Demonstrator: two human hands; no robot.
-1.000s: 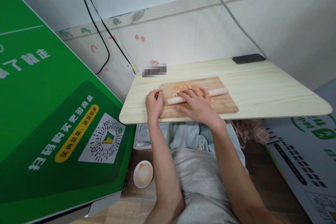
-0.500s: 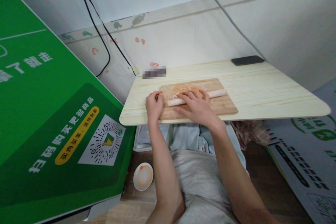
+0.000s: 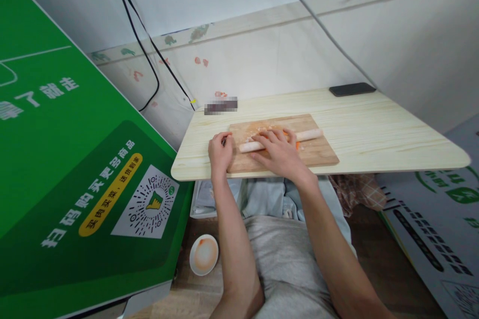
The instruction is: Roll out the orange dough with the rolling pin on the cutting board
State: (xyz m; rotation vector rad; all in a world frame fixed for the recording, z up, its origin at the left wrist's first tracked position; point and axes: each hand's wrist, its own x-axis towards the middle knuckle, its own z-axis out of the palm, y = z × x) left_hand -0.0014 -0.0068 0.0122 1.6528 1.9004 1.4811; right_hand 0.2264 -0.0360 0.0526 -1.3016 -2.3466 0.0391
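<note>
A wooden cutting board [image 3: 318, 154] lies near the table's front edge, dusted with flour and orange smears. Across it rests a pale rolling pin [image 3: 309, 134], slightly slanted. My right hand [image 3: 279, 152] lies over the pin's middle, fingers curved over its far side. Something orange, perhaps dough [image 3: 298, 145], peeks out beside the pin, mostly hidden by that hand. At the board's left edge, my left hand [image 3: 220, 152] is closed, thumb and forefinger curled together near the board. A small dark spot shows inside its curl; I cannot tell what it is.
The pale wood-grain table [image 3: 392, 144] stands against the wall. A black phone [image 3: 352, 89] lies at its back right, and a blurred-out item [image 3: 220, 105] at its back left. Below left is a white bowl [image 3: 204, 255] with orange residue. A green printed panel [image 3: 93, 179] borders the left.
The view has shifted slightly. Both hands and the rolling pin keep nearly the same places on the board.
</note>
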